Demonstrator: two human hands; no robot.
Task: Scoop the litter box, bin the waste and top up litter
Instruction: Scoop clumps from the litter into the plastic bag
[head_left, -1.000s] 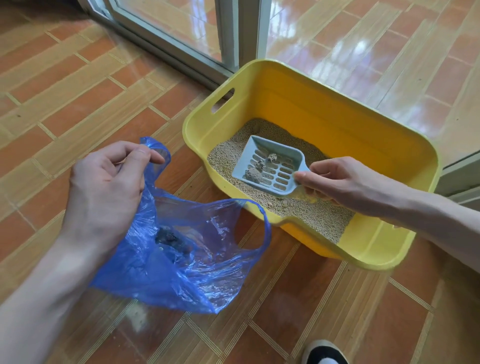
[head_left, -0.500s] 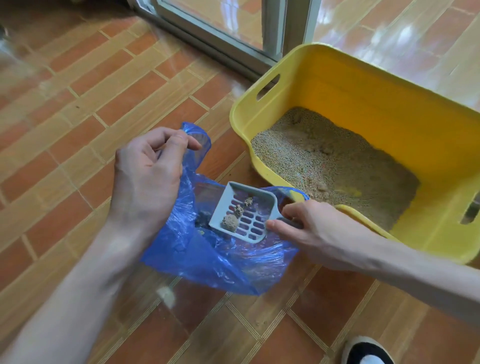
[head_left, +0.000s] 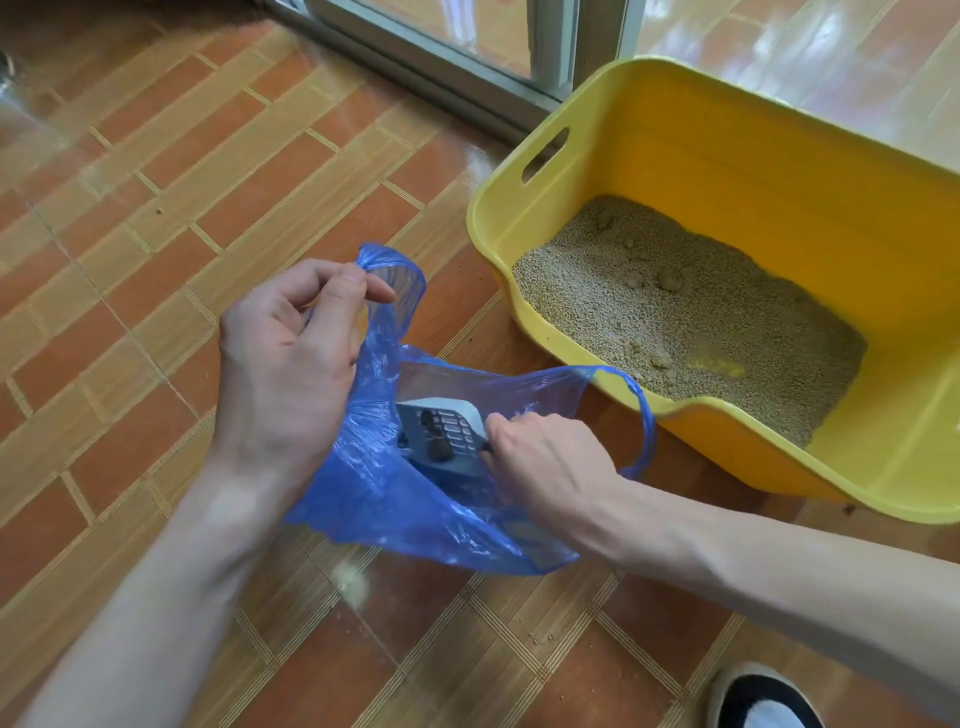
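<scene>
A yellow litter box (head_left: 779, 156) stands on the floor at the right, with tan litter (head_left: 691, 322) and a few clumps in it. A blue plastic bag (head_left: 441, 519) lies open on the tiles in front of me. My left hand (head_left: 291, 358) pinches the bag's left handle and holds it up. My right hand (head_left: 545, 467) grips the handle of a pale blue slotted scoop (head_left: 441, 431), which is tipped down inside the bag's mouth with dark clumps on it.
Orange and tan floor tiles (head_left: 182, 218) spread all around. A sliding door frame (head_left: 467, 57) runs along the top behind the box. A black and white shoe (head_left: 763, 699) shows at the bottom right. Litter crumbs lie on the tiles near the bag.
My right hand carried the scoop with clumps out of the litter box, leftward over the bag, and has lowered and tipped it inside. My left hand kept holding the bag handle.
</scene>
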